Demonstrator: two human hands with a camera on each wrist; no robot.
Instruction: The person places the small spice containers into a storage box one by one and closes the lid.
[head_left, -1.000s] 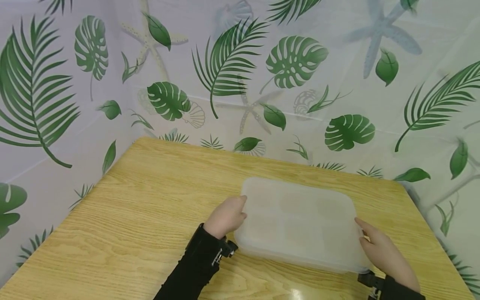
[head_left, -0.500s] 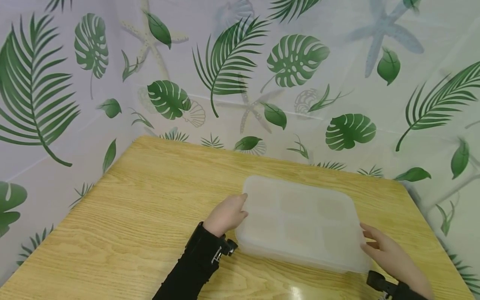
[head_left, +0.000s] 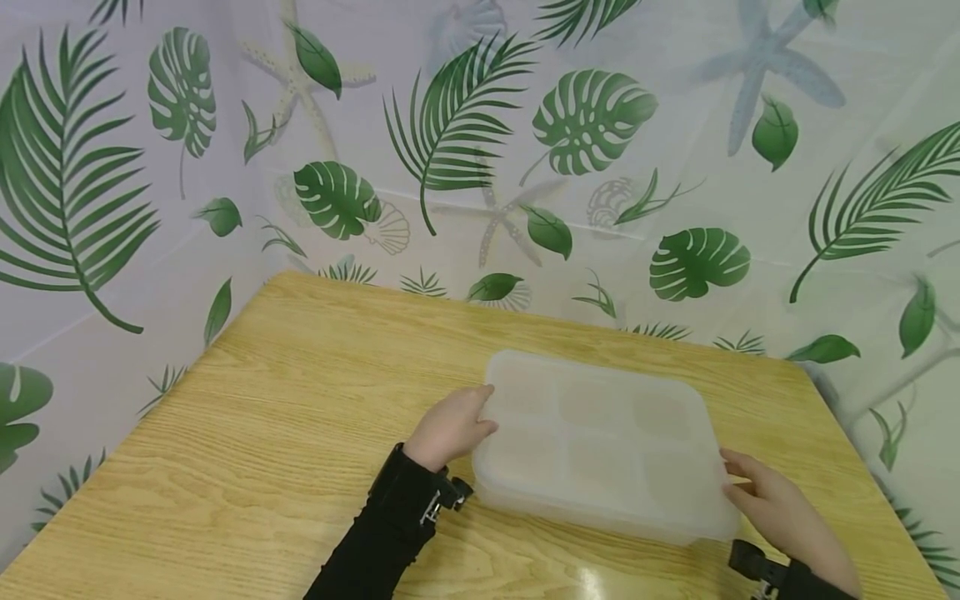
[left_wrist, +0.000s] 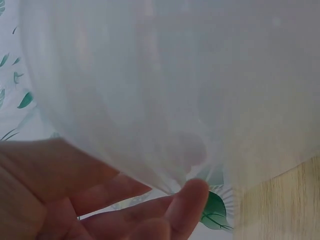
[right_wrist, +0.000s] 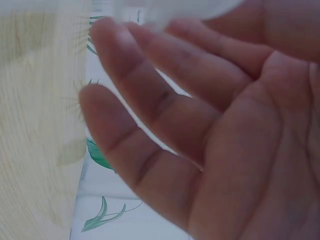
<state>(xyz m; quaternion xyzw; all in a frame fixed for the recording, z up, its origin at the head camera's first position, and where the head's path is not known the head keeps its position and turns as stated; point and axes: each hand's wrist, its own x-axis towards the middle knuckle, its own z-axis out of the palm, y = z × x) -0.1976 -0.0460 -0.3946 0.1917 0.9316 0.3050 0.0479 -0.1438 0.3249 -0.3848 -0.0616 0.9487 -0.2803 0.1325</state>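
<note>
A translucent white plastic storage box (head_left: 600, 442) with a lid and several compartments showing through lies right of the table's middle, slightly turned. My left hand (head_left: 452, 427) pinches its left edge; in the left wrist view one fingertip (left_wrist: 192, 197) is below the rim and another shows blurred through the plastic. At the right edge, my right hand (head_left: 780, 500) holds the side with thumb and fingertips. The right wrist view has the curved fingers (right_wrist: 165, 107) reaching up to a blurred strip of the box (right_wrist: 185, 7). Whether the box is raised off the table cannot be told.
The wooden table (head_left: 300, 400) extends left of the box and behind it. A white curtain (head_left: 465, 250) printed with leaves, shells and starfish hangs along its back and sides. Dark wrist mounts (head_left: 448, 493) sit by both hands.
My right hand has slid a little to the right along the box's right edge. The box has shifted only slightly, and my left hand stays at its left edge.
</note>
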